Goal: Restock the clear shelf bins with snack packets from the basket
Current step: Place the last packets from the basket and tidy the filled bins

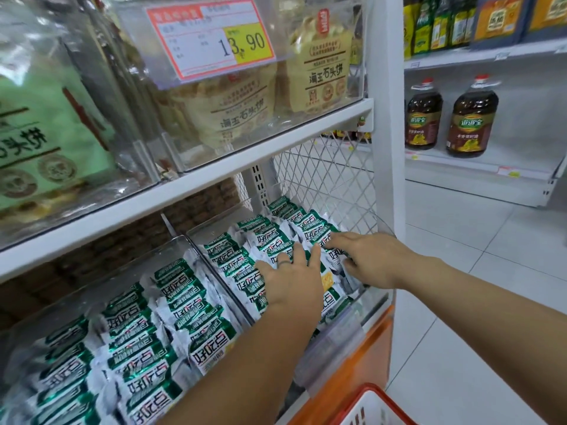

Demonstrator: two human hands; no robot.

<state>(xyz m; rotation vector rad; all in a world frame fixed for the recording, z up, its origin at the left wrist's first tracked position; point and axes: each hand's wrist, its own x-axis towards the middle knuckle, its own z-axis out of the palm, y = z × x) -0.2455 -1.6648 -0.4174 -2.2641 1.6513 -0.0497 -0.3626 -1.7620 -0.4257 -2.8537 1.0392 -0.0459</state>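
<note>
On the lower shelf, the right-hand clear bin (363,312) was seen filled with green-and-white snack packets (270,237), laid in overlapping rows. Both hands were reached into this bin. The left hand (291,277) was laid palm-down on the packets near the middle of the bin, its fingers stretched out and slightly spread, a ring worn on one of them; nothing was gripped by it. The right hand (368,259) was held just beside it, towards the bin's outer wall, its fingers extended straight and rested on the tops of the packets, with the thumb lowered against a packet edge; no packet was seen to be clasped. The neighbouring clear bin (196,256) to the left was likewise packed with the same kind of packets (144,348). The basket (372,388), red-rimmed and white-walled, was glimpsed at the lower edge of the view, below the bins and in front of an orange panel (362,357); its contents could not be made out. On the shelf above, yellow packets (322,72) were stood behind a price tag (211,38). A white mesh panel (331,179) was fixed at the shelf's end, and dark oil bottles (471,118) were ranged on a separate shelf well apart.
</note>
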